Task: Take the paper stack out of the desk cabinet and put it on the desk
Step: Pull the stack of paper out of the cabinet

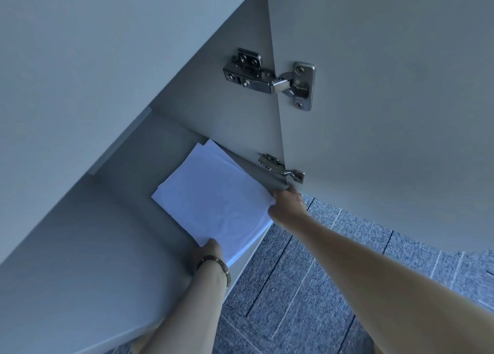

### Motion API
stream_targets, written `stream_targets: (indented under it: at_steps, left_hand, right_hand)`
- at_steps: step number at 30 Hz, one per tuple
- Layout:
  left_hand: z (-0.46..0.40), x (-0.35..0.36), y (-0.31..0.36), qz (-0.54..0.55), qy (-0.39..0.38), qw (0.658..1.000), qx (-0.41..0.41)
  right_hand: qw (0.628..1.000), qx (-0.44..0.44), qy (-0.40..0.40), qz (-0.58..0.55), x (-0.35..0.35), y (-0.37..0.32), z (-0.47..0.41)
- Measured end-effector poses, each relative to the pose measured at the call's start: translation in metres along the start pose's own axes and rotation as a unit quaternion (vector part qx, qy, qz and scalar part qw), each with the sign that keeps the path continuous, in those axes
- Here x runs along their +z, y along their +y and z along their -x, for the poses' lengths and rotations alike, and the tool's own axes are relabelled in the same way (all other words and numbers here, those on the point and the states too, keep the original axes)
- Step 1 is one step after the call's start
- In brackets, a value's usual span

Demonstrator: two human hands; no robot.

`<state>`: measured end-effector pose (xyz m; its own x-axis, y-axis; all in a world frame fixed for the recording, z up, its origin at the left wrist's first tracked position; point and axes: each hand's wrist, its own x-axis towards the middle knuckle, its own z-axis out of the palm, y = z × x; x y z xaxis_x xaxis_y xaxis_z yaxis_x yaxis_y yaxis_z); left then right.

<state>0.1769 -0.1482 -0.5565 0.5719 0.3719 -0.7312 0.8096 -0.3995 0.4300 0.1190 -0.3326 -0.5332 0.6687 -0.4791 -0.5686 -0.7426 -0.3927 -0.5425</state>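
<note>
A stack of white paper [213, 193] lies on the floor of the open grey desk cabinet [107, 246], its near corner sticking out over the cabinet's front edge. The sheets are slightly fanned and the top one is creased. My left hand [207, 254], with a beaded bracelet at the wrist, grips the stack's near edge, thumb on top. My right hand [287, 205] holds the stack's right corner, fingers curled under it, close to the lower hinge.
The cabinet door [387, 113] stands open on the right, hung on two metal hinges [270, 79]. The lower hinge [280, 168] is just above my right hand. Blue-grey carpet tiles [307, 287] cover the floor below. The cabinet's side panel [80, 73] rises at left.
</note>
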Motion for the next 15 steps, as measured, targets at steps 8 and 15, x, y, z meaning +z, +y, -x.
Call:
stream_targets:
  at_steps: [8,15]
  left_hand:
    - [0.024,0.001,0.001,0.065,0.076,0.995,0.017]
    - [0.005,0.001,-0.003,0.134,0.017,0.991,-0.015]
  right_hand:
    - [0.992,0.040,-0.019,-0.116,-0.004,-0.012,-0.008]
    - [0.994,0.055,-0.025,-0.089,0.000,-0.022,-0.018]
